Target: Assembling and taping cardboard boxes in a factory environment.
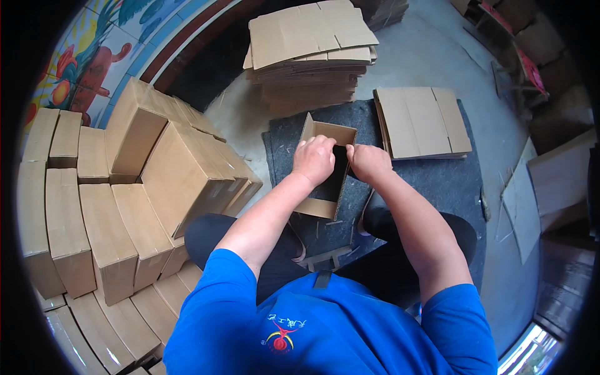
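An unfolded cardboard box (338, 133) stands between my legs, and I can see down into its dark inside. My left hand (314, 159) is closed at its left side, with the fingers curled over the edge of the cardboard. At the upper right edge my right hand (370, 162) is closed too, its thumb and fingers pinching the wall. Both hands partly cover the box's long sides. Beyond my right hand lies a small pile of flat folded cardboard boxes (420, 122).
A dark mat (431, 200) covers the floor under the box. A tall stack of flattened cartons (306, 37) rises at the far side. Many made-up cardboard boxes (103, 231) are piled on my left. Cardboard sheets (559, 181) lean at the right.
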Motion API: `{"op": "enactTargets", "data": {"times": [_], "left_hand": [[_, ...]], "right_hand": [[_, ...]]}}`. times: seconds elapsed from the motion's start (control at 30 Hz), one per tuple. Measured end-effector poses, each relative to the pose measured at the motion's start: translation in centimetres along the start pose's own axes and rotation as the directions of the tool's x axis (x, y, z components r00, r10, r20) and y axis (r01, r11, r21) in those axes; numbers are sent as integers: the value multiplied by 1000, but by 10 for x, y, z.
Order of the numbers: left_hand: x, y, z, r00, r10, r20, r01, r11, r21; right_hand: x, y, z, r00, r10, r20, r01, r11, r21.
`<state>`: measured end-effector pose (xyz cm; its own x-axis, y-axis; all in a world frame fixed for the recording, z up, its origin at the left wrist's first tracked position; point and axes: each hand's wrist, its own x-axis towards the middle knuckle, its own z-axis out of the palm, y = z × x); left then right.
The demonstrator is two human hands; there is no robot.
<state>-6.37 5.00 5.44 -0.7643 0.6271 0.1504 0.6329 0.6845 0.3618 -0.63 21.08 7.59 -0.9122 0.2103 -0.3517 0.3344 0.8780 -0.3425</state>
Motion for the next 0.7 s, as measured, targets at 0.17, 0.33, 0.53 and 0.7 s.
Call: {"op": "enactTargets", "data": {"times": [0.17,0.33,0.53,0.7], "left_hand": [[-63,-56,-10,916,-394,71,381,802,-461],[-90,-3,34,841,-524,134,519,712,-472],[-90,22,31,845,-492,209,528,827,-190],[-90,27,26,789,-540,295,545,835,71]], "right_hand": [[-1,-4,-1,999,-40,-5,39,997,-66],[3,-29,14,986,-152,-73,135,972,-191],[15,-51,33,986,-155,-61,122,918,-377],[25,-39,49,978,-193,84,209,850,-484]]}}
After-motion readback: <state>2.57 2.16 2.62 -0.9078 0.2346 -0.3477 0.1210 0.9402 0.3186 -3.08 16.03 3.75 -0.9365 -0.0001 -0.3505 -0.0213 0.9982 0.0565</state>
